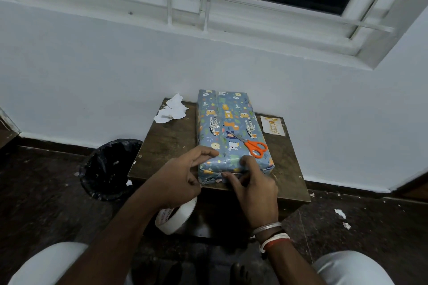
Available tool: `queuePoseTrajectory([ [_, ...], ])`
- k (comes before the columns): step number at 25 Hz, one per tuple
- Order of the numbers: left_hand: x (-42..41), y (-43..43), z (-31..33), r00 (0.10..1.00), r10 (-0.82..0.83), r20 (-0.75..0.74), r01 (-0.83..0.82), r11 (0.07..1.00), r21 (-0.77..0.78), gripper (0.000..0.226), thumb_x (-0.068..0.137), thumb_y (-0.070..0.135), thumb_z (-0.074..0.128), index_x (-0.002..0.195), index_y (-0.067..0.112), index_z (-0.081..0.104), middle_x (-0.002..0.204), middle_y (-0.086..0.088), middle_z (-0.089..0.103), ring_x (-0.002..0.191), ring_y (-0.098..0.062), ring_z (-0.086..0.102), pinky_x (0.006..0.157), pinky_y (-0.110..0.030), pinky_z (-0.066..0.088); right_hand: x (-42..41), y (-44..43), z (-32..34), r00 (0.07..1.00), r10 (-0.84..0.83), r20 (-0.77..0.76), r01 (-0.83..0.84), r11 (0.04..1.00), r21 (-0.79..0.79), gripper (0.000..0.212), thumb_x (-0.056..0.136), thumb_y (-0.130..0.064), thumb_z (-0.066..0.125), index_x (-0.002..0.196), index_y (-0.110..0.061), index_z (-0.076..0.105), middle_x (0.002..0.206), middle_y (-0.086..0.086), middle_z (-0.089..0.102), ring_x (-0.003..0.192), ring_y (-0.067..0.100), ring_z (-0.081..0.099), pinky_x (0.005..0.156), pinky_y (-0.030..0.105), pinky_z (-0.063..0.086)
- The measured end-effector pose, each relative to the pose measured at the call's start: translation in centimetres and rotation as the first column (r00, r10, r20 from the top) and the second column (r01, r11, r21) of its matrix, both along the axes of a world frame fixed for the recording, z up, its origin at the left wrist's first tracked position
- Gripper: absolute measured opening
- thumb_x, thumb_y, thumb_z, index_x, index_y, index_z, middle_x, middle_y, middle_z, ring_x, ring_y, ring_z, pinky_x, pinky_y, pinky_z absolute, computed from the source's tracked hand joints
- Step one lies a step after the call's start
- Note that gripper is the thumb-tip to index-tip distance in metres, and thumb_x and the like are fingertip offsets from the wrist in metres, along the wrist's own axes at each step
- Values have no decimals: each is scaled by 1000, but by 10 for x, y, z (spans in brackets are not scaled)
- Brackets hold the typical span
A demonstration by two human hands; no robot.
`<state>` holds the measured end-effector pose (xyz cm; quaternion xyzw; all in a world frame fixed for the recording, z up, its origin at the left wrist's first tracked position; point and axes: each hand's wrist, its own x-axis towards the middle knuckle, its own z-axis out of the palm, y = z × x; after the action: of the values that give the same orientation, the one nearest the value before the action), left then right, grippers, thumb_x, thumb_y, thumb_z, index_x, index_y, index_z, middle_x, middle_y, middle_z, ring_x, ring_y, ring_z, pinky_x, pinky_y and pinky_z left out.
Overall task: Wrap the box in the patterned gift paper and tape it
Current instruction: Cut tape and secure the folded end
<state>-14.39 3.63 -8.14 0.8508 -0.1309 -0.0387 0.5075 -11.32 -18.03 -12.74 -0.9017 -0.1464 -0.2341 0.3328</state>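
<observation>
The box (pixel 228 127), wrapped in blue gift paper with cartoon animals, lies lengthwise on a small brown table (pixel 166 143). Orange-handled scissors (pixel 254 147) rest on its top near the front end. At the near left corner, my left hand (pixel 183 173) has its thumb on the top edge and its fingers curled against the end. My right hand (pixel 252 183) holds the near end face, thumb on top and index finger along the paper fold. A white tape roll (pixel 176 215) hangs under my left wrist, partly hidden by the forearm.
A crumpled white paper (pixel 171 111) lies at the table's back left and a small greeting card (pixel 272 125) at its right. A black-lined bin (pixel 108 169) stands on the floor to the left. Paper scraps (pixel 340 213) dot the dark floor. The table backs onto a white wall.
</observation>
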Motion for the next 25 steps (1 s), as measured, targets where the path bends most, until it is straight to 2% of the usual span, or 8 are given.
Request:
queuePoseTrajectory([
  [4,-2,-3,3,1000,7,-24,-8,1000,-23,74,78,-14,59,133,35,51,135,34,58,45,-13,47,56,-20,43,2,-6,4,1000,22,19,-19,993,-120,45,84,-49,79,111,-31,48,79,-4,71,71,18,71,57,35,58],
  [9,-2,-4,2,998,-6,-59,2,998,-70,75,78,-14,59,132,37,50,139,31,57,45,-11,44,57,-22,41,6,-4,2,1000,19,3,-18,988,-156,43,85,-49,77,109,-30,46,77,-5,68,69,20,69,53,31,51],
  [14,-5,-8,6,993,8,-119,-34,975,-219,75,81,-12,64,130,43,50,144,25,56,55,-19,50,66,-32,44,1,-5,3,992,36,-124,-55,987,-154,46,91,-32,75,121,-33,41,98,-4,72,88,23,70,66,38,56],
  [16,-10,-14,11,991,29,-127,-66,951,-302,71,84,-11,68,125,44,53,142,18,58,63,-20,58,73,-31,50,-1,-8,12,981,46,-187,-75,985,-152,46,90,-23,74,120,-34,41,95,-6,71,88,21,69,70,40,57],
  [18,-13,-23,16,991,54,-124,-98,919,-382,66,85,-12,70,121,41,55,138,11,61,69,-16,62,77,-28,53,-3,-11,29,971,80,-226,-96,994,-58,35,91,-18,73,114,-31,50,82,-6,69,77,12,67,69,37,56],
  [20,-14,-31,20,990,77,-119,-124,882,-454,61,85,-14,70,119,34,56,132,8,64,73,-13,66,77,-26,55,-6,-13,51,906,239,-350,-163,959,233,9,96,-25,70,104,-24,67,81,-2,73,74,13,69,72,36,57],
  [22,-14,-38,24,989,103,-105,-142,855,-498,54,85,-16,70,117,24,55,126,6,66,76,-12,70,74,-25,56,-9,-14,72,753,448,-482,-223,863,453,25,99,-39,62,101,-18,76,90,6,77,85,26,72,79,44,59],
  [25,-13,-48,26,987,135,-86,-161,835,-527,46,85,-13,72,112,20,53,124,5,68,81,-19,74,73,-27,58,-11,-18,83,648,564,-512,-324,812,485,21,96,-33,68,106,-18,79,94,1,80,89,21,76,83,34,61],
])
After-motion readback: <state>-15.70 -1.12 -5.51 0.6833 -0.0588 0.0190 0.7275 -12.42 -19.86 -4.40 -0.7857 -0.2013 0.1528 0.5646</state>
